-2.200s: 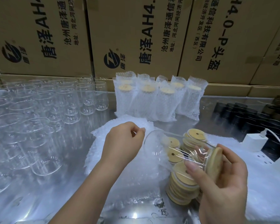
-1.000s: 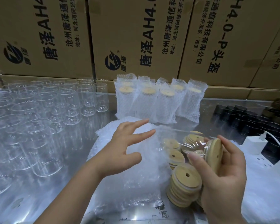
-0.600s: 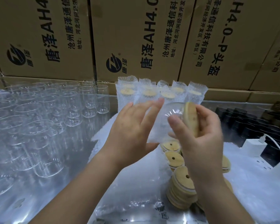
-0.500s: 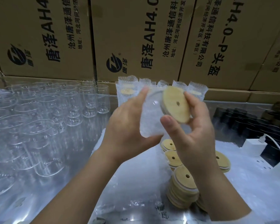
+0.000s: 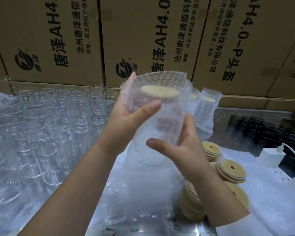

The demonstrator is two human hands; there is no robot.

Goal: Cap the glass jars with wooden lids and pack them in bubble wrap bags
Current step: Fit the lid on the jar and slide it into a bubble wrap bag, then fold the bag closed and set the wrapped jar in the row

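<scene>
Holding a bubble wrap bag (image 5: pixel 162 78) at the centre of the frame, the left hand (image 5: pixel 126 121) curls its fingers round the top and the right hand (image 5: pixel 184 149) clasps the bottom. Inside, blurred, a glass jar (image 5: pixel 167 125) seemingly wears its wooden lid (image 5: pixel 160 93). Spare lids (image 5: pixel 228 169) sit stacked at lower right.

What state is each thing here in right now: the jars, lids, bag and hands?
Bagged jar: capped, inside a bubble wrap bag, held in the air.
Wooden lid: on the jar, seen through the bag.
Left hand: grips the bag's upper part.
Right hand: holds its lower part.
Bare glass jars: uncapped, standing at left.
Packed jars: bagged, standing at the back.
Loose lids: stacked at right.
</scene>
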